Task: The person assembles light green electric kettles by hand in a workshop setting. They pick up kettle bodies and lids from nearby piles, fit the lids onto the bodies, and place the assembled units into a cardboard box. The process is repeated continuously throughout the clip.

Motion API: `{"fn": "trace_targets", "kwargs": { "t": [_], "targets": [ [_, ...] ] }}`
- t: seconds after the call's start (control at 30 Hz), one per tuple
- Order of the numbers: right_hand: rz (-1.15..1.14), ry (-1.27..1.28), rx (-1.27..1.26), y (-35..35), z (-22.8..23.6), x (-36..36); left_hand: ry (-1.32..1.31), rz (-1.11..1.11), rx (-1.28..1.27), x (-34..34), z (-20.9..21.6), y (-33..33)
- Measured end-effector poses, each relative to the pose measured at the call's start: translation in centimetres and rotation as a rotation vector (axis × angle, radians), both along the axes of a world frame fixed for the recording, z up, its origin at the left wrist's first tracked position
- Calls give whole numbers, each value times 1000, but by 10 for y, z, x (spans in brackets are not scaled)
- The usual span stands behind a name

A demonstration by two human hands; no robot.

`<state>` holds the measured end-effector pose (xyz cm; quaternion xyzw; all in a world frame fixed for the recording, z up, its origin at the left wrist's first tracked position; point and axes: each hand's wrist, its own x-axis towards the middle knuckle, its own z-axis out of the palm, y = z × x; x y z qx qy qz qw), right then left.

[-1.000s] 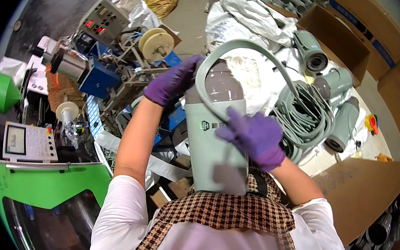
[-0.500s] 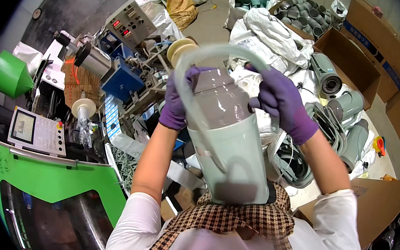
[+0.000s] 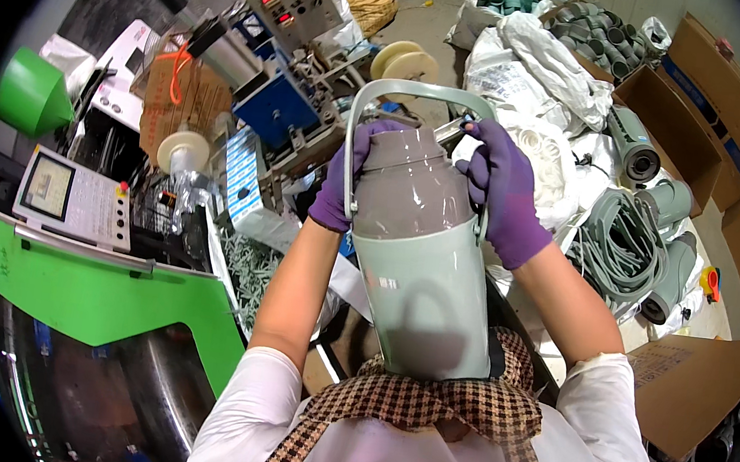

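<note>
Leaning against my checked apron is a pale green thermos jug (image 3: 426,297) with a glossy grey-brown shoulder and neck. Its pale green carry handle (image 3: 370,94) arches up over the neck, joined low on both sides of the shoulder. My left hand (image 3: 344,178), in a purple glove, grips the jug's left side by the handle, with its fingertips hidden behind the neck. On the other side my right hand (image 3: 510,190), gloved the same, is bent against the shoulder, its upper fingers at the handle's right arm. Part of its grip is hidden.
At left stand a green machine (image 3: 107,292), a control panel (image 3: 73,197) and a blue-and-metal device (image 3: 279,109). Green jugs (image 3: 634,142), coiled green strips (image 3: 619,246) and cardboard boxes (image 3: 674,129) lie at right. White sacks (image 3: 534,72) are beyond the jug.
The handle, blurred and tilted before, now stands sharp and arched over the jug's neck. My right hand has come down and in against the jug's side. The view has shifted slightly.
</note>
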<state>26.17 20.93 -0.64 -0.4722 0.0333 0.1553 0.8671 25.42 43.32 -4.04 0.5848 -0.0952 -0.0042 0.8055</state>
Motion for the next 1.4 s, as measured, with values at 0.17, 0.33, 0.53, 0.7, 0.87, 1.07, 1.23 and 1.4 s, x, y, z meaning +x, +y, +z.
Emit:
{"fn": "trace_targets", "kwargs": {
  "t": [0.17, 0.33, 0.53, 0.7, 0.87, 1.07, 1.23, 1.4],
  "targets": [
    [28, -256, -76, 41, -9, -20, 141, 76, -319, -32, -3, 26],
    [-239, -772, -428, 16, -89, -13, -550, -21, 222, -58, 12, 24],
    [-348, -1074, -606, 4, -108, -37, -516, -400, -79, -63, -2, 34],
    [-253, -587, -10, 4, -87, -69, -591, -244, -20, -89, 8, 26],
    [-229, -793, -116, 20, -59, -85, -800, -181, 43, -103, 6, 34],
    [-77, -1205, -683, -20, -34, -113, -1333, 136, 416, -136, 21, 27],
    [-41, -761, -591, 11, 38, -175, -1457, 355, 329, -137, 4, 9],
    [-99, -751, -188, 33, 26, -160, -719, 100, -272, -155, 20, 6]
  ]
}}
